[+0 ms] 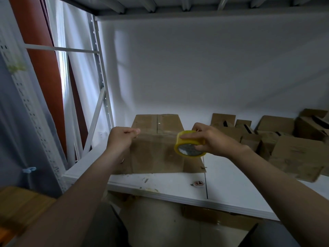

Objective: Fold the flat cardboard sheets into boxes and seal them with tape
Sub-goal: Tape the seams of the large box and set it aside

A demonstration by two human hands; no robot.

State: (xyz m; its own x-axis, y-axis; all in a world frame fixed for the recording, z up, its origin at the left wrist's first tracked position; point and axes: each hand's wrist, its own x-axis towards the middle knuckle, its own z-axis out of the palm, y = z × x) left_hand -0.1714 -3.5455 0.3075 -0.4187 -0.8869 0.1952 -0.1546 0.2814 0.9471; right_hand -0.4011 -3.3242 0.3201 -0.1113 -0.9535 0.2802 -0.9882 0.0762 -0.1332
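The left hand (122, 138) pinches the tape strip (158, 134) at the box's (156, 154) nine o'clock while the right hand (211, 139) grips the yellow roll (188, 146) at three, likely tensioning it for sealing.

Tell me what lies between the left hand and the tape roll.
Head view: a faint strip of clear tape runs from the pinching left hand to the tape roll held by the right hand, just above the cardboard box.

I have just one view, from the head camera: wide-angle, close up to the front edge of the white shelf (231, 177), facing forward and down across it toward the white back wall (195, 68)
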